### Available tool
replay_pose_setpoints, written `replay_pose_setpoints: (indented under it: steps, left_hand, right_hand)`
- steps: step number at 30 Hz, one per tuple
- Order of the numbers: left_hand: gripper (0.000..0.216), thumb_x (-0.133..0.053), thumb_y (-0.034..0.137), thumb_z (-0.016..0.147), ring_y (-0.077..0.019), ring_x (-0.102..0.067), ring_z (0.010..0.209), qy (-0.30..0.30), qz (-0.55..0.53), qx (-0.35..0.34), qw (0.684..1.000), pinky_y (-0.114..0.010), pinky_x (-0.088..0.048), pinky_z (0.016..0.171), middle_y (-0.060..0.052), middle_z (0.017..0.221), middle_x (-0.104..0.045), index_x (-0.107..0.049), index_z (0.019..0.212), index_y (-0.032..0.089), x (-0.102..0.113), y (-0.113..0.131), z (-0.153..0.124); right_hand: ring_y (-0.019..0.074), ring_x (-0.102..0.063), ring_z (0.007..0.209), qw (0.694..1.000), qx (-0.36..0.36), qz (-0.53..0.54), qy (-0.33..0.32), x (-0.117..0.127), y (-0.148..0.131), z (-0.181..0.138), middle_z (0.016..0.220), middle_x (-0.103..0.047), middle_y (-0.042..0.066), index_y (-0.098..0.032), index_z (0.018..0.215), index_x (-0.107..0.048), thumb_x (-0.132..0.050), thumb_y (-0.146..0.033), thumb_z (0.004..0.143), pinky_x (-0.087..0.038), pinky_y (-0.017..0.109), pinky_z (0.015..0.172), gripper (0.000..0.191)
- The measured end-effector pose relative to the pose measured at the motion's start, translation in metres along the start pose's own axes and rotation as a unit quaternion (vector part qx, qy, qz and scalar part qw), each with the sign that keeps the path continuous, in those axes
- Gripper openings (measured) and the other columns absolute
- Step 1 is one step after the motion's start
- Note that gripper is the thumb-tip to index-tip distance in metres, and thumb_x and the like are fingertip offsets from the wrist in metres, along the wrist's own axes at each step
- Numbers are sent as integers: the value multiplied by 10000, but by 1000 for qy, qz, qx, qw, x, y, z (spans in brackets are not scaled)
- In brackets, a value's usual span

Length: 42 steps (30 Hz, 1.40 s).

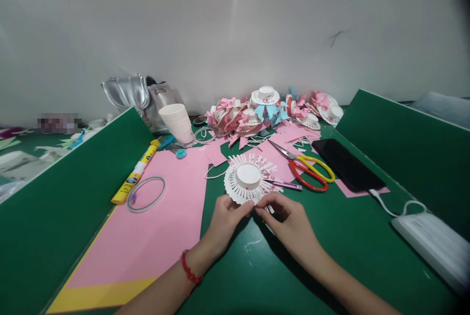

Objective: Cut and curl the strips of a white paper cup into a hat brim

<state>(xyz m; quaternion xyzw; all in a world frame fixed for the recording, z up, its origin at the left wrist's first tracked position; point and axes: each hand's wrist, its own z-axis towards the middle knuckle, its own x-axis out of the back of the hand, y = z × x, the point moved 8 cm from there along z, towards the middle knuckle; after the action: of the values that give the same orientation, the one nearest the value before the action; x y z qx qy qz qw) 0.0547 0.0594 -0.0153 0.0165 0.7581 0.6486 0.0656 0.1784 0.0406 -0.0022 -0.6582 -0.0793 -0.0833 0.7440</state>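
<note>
A white paper cup cut into a fringed, hat-like disc (247, 181) lies upside down on the green table (330, 256). My left hand (225, 219), with a red bracelet at the wrist, pinches the fringe at the disc's near edge. My right hand (288, 219) pinches the same edge just to the right, fingers closed on a strip. A pink-handled pen or knife (284, 185) lies beside the disc. Red and yellow scissors (306, 168) rest to the right.
Pink paper sheets (154, 227) over a yellow one cover the left. On them lie a tape ring (146, 194) and a glue stick (136, 174). Stacked paper cups (178, 121), a silver bag (135, 94), finished paper hats (271, 109), a phone (347, 164), a power bank (433, 244).
</note>
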Motion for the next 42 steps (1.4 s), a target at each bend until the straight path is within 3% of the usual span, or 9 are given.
replay_pose_setpoints:
  steps: [9, 16, 26, 32, 39, 42]
  left_hand:
    - [169, -687, 240, 573, -90, -435, 483, 34, -18, 16, 999, -198, -345, 464, 29, 484, -525, -580, 523, 120, 1, 3, -2]
    - [102, -685, 204, 585, -110, -497, 517, 6, -48, 13, 999, -214, -394, 518, 18, 519, -586, -626, 575, 121, 1, -4, 2]
    - [162, -691, 193, 590, -81, -462, 487, 14, -60, 12, 998, -189, -361, 479, 36, 493, -548, -571, 510, 119, 2, -5, 2]
    - [122, -696, 214, 584, -97, -490, 490, 32, -51, 8, 998, -211, -403, 516, 25, 516, -586, -627, 595, 114, 4, -3, 1]
    - [192, -678, 198, 612, -147, -590, 641, 31, -48, -7, 998, -238, -465, 616, -42, 751, -690, -670, 781, 106, 5, -3, 3]
    - [230, -673, 209, 624, -185, -615, 733, 22, -42, -19, 999, -272, -479, 684, -69, 829, -699, -668, 827, 102, 3, 0, 3]
  right_hand:
    - [143, -564, 584, 1000, 10, 13, -19, -3, -4, 0, 639, -615, 4, -192, 665, -568, -560, -170, 700, -448, 246, 562, 42]
    - [150, -565, 607, 1000, -5, 6, -26, -5, 0, 0, 653, -625, 6, -196, 678, -573, -573, -160, 687, -443, 253, 575, 38]
    - [147, -571, 611, 999, 2, 1, -33, -7, -3, -1, 655, -625, 1, -195, 677, -568, -557, -131, 683, -443, 244, 580, 65]
    - [137, -545, 584, 997, 50, -54, -26, -7, -9, -3, 652, -607, -4, -198, 684, -552, -579, -106, 652, -441, 231, 549, 101]
    - [128, -515, 606, 978, 163, -127, -10, -5, -25, -9, 661, -536, -9, -200, 697, -528, -551, -83, 710, -431, 223, 559, 119]
    - [131, -526, 658, 970, 193, -146, -1, -4, -29, -13, 780, -521, 25, -197, 738, -550, -531, -89, 746, -441, 230, 591, 110]
